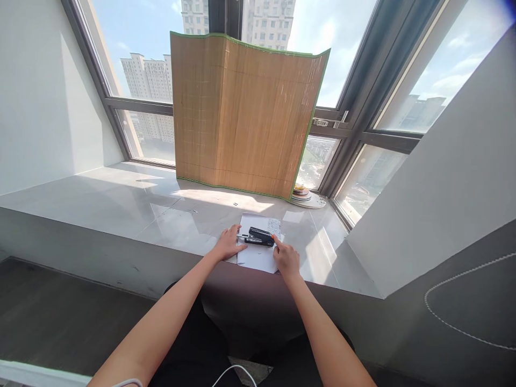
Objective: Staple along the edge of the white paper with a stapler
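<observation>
Sunlit windowsill: bamboo mat upright before the window. Near the sill's front edge, a black stapler lies over white paper, between your hands. Your left hand has thumb and fingers parted at its metal end. Your right hand is partly curled, forefinger at the orange end; whether it grips, I cannot tell.

We've got a pale, sun-streaked windowsill here: white paper lies at the front edge, a green-edged bamboo mat stands behind, and we spot stacked round discs beside its right-hand foot.
</observation>
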The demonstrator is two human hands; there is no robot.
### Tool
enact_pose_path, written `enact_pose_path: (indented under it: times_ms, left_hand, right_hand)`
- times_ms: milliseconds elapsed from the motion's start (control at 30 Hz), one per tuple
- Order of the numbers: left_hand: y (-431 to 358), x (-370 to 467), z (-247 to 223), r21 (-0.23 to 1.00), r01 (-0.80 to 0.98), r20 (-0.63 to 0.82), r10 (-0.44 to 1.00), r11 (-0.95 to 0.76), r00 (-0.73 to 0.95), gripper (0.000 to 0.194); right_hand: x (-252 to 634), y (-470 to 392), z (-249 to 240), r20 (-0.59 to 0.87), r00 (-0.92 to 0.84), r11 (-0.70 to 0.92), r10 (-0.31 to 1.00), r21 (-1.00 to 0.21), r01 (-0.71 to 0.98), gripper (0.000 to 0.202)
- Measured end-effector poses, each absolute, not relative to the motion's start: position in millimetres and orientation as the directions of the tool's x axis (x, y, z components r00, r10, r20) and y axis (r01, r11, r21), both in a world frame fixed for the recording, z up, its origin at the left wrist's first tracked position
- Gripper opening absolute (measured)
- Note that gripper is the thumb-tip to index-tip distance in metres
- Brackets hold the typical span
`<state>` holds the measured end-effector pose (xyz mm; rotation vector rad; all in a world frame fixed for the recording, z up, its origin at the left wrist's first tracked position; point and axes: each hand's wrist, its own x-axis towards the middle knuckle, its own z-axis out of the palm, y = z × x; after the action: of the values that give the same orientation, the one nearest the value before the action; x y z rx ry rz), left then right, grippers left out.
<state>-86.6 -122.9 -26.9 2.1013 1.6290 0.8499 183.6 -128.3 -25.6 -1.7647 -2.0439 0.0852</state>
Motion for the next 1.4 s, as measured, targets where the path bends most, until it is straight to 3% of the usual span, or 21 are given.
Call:
enact_pose_path:
  times_ms: [133, 233, 333, 433, 567, 767, 933, 1033, 1200, 1400]
  left_hand:
    - [-123.0, -89.4, -28.3, 0.657, 0.704, 0.236, 0.961, -0.268, 0.144, 0.070]
    - [-121.6, -92.6, -28.9, 0.763, 0.599, 0.239, 0.967, -0.242, 0.086, 0.068]
    - [-117.5, -98.9, -29.5, 0.916, 0.333, 0.254, 0.966, -0.224, -0.048, 0.051]
    - [-113.8, -107.8, -29.0, 0.985, -0.047, 0.156, 0.972, -0.167, -0.176, 0.036]
    - [-115.0, -118.1, -26.7, 0.874, -0.475, 0.012, 0.982, -0.102, -0.190, 0.027]
    - [-122.3, -124.0, -25.1, 0.741, -0.672, -0.109, 0.987, 0.001, -0.120, 0.027]
    - [-125.7, -126.2, -25.6, 0.700, -0.712, -0.117, 0.992, 0.047, -0.050, 0.039]
    - [-127.1, -127.1, -25.9, 0.695, -0.717, -0.115, 0.993, 0.058, -0.032, 0.046]
    - [-128.3, -127.8, -27.0, 0.682, -0.731, -0.110, 0.992, 0.032, -0.059, 0.053]
    - [-126.2, -127.0, -25.9, 0.627, -0.778, -0.165, 0.983, 0.042, -0.080, 0.055]
  right_hand:
    - [184.3, -126.7, -26.1, 0.305, -0.087, 0.210, 0.948, -0.399, 0.892, 0.057]
    - [182.3, -121.2, -22.2, 0.404, 0.001, 0.248, 0.915, -0.564, 0.788, 0.049]
    - [176.9, -111.6, -12.1, 0.415, 0.179, 0.261, 0.892, -0.797, 0.544, 0.041]
    - [168.9, -100.8, -0.6, 0.405, 0.182, 0.311, 0.896, -0.865, 0.395, 0.033]
    - [158.3, -89.8, 7.2, 0.474, 0.067, 0.402, 0.878, -0.805, 0.435, 0.028]
    - [158.3, -80.8, 1.8, 0.440, 0.030, 0.400, 0.898, -0.841, 0.365, 0.041]
    - [160.5, -78.5, -9.8, 0.369, -0.287, 0.467, 0.884, -0.738, 0.487, 0.044]
    - [146.7, -86.9, -11.4, 0.432, -0.250, 0.491, 0.866, -0.642, 0.589, 0.028]
    - [106.3, -120.0, -0.8, 0.701, -0.294, 0.682, 0.650, -0.368, 0.632, 0.025]
    - [78.2, -143.6, 1.3, 0.782, -0.453, 0.803, 0.427, -0.097, 0.588, 0.035]
